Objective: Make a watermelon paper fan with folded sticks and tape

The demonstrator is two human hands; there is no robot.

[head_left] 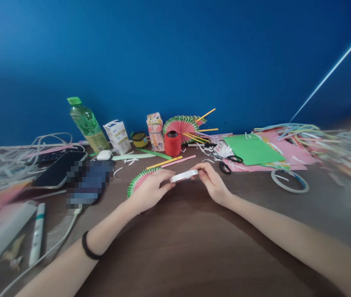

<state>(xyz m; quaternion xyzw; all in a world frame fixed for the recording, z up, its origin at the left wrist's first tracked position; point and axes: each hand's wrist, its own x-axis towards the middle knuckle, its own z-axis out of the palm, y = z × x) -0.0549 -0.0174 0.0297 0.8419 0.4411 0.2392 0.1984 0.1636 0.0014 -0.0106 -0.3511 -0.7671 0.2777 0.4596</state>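
Observation:
Both my hands hold a white roll of tape (184, 176) just above the brown table (187, 243). My left hand (150, 190) pinches its left end and my right hand (213, 180) grips its right end with curled fingers. A folded pink and green paper fan (138, 181) lies under and behind my left hand. A black band sits on my left wrist.
A phone (58, 169), a cable (54, 243) and a white pen (37, 233) lie to the left. At the back stand a green bottle (87, 126), small cartons (118, 136), a red thread spool (172, 143) and another paper fan (181, 126). Green and pink paper sheets (252, 150), scissors (229, 163) and a tape ring (289, 180) lie right.

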